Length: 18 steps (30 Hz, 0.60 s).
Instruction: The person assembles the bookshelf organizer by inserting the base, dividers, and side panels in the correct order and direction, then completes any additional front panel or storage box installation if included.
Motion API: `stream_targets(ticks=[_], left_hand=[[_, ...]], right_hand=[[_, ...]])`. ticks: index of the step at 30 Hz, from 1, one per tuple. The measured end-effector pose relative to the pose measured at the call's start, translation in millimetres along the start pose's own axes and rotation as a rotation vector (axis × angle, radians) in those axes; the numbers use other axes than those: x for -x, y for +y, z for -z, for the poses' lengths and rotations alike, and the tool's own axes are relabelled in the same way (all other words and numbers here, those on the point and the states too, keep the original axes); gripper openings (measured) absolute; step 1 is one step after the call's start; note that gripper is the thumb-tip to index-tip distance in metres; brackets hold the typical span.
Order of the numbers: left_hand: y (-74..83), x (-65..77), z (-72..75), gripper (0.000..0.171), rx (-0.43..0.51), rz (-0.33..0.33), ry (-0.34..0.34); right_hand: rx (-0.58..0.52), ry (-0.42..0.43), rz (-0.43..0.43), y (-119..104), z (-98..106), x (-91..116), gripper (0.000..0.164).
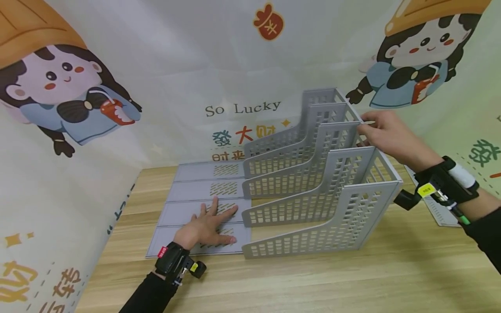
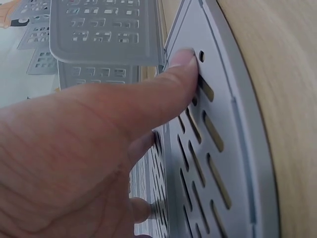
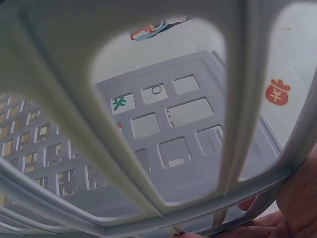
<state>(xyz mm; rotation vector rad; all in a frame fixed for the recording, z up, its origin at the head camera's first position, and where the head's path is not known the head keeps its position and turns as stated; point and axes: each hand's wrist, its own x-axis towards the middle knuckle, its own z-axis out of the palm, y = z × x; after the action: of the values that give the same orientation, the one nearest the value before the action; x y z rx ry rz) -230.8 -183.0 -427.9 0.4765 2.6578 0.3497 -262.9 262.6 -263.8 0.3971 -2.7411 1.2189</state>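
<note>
Backdrop (image 1: 176, 113): spread behind and round both sides, printed with cartoon figures and "So Lucky"; cut off at the top.
Table (image 1: 313, 282): pale wood grain, under everything; far edge hidden.
Rack (image 1: 342, 204): stands upright on the table, right of centre. Grey, perforated, with five dividers and four bays. Set with low ends at the base panel (image 1: 176, 213), probably to line up bay for section.
Base panel: lies flat, left of the rack, in four slotted sections. Joined to the rack or merely butted up: cannot tell.
Side panel (image 1: 434, 208): lies flat at far right, partly blocked by the right wrist band (image 1: 442, 182); too covered to identify.
Right hand (image 1: 391, 137): closed round the back rail at the rack's tall end, likely to steady it. Mostly hidden fingertips; only partly visible at the corner of the right wrist view.
Left hand (image 1: 205, 228): wide open, spread over the nearer sections, gripping nothing; likely bracing the base panel flat. Pressure: cannot tell.
Left thumb (image 2: 173, 84): rests beside the slots, close to a divider's low end; touching the divider or not, cannot tell.
</note>
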Motion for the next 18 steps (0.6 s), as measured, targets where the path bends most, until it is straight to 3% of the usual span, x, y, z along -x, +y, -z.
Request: stream_targets(ticks=[11, 18], left_hand=[[3.1, 2.3, -1.1, 0.087, 0.0, 0.007, 0.017], [6.4, 0.4, -4.3, 0.086, -0.01, 0.003, 0.031]], right_hand=[[0.004, -0.018, -0.043, -4.6, -5.4, -2.3, 0.04], [0.027, -0.033, -0.028, -2.4, -4.1, -4.8, 0.041]])
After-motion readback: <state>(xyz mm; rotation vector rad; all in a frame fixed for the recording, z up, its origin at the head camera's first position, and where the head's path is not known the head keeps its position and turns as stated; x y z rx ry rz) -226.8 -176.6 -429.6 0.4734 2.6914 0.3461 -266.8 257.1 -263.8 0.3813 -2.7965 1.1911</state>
